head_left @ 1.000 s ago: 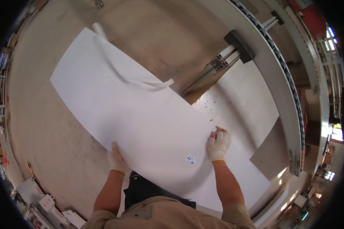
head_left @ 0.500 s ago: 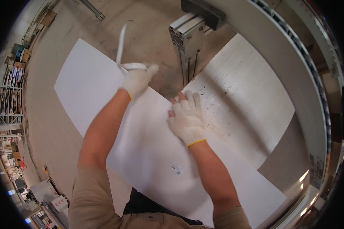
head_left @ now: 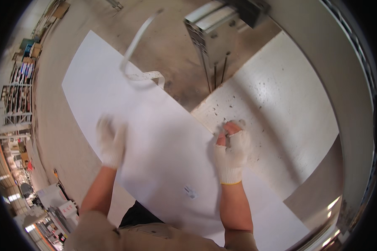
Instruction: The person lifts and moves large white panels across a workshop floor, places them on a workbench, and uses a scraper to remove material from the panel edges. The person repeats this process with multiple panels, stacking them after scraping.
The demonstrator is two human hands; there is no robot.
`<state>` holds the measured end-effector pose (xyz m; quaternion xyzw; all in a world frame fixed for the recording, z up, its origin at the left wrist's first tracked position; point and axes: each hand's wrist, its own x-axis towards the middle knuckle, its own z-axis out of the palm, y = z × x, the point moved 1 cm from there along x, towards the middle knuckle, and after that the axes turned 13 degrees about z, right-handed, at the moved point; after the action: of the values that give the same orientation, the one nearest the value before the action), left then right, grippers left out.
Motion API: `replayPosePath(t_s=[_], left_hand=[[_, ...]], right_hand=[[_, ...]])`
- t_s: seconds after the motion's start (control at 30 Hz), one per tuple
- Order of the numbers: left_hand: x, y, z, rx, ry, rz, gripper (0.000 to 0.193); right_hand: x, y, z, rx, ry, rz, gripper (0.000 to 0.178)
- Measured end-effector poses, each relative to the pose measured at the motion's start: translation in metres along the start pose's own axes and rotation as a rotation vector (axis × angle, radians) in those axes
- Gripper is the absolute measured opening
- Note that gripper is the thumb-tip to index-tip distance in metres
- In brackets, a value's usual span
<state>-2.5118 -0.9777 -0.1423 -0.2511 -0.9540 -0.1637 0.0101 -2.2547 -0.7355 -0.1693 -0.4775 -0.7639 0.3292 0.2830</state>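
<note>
A large white panel [head_left: 155, 142] lies in front of me, with a small label [head_left: 190, 192] on its near part. My left hand [head_left: 112, 140], in a white glove, is over the panel's left part; motion blurs it, but its thumb and fingers look apart. My right hand [head_left: 233, 154] is at the panel's far right edge, beside the pale board. Its fingers are curled together, bare tips showing through the glove; what lies within them is hidden. A loose, curling white strip [head_left: 148, 75] hangs over the panel's far edge, apart from both hands.
The pale, speckled board [head_left: 280, 104] extends to the right. An aluminium profile post [head_left: 211, 37] stands beyond, and a long grey beam [head_left: 318, 46] curves along the right. Loaded shelves [head_left: 19, 90] and a light-coloured machine [head_left: 56, 201] are at the left.
My left hand has let go of the white strip and moved back toward me. My right hand has moved right and nearer, its spread fingers now curled. The view has shifted slightly.
</note>
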Motion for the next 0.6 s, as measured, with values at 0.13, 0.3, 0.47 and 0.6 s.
replayPosePath(t_s=[0.13, 0.3, 0.47, 0.6], left_hand=[[-0.130, -0.135, -0.028, -1.022, -0.092, -0.882, 0.072], [-0.181, -0.110, 0.041, -1.690, 0.166, -1.056, 0.061], [-0.199, -0.056, 0.089, -1.809, 0.183, -1.218, 0.057], [-0.208, -0.051, 0.103, -1.886, 0.178, -1.287, 0.054]], right_hand=[[0.026, -0.036, 0.027, 0.072, -0.220, -0.102, 0.048], [0.078, -0.094, 0.137, 0.152, -0.610, 0.294, 0.058], [0.118, -0.113, 0.186, 0.214, -0.692, 0.520, 0.031], [0.126, -0.133, 0.193, 0.321, -0.514, 0.801, 0.013]])
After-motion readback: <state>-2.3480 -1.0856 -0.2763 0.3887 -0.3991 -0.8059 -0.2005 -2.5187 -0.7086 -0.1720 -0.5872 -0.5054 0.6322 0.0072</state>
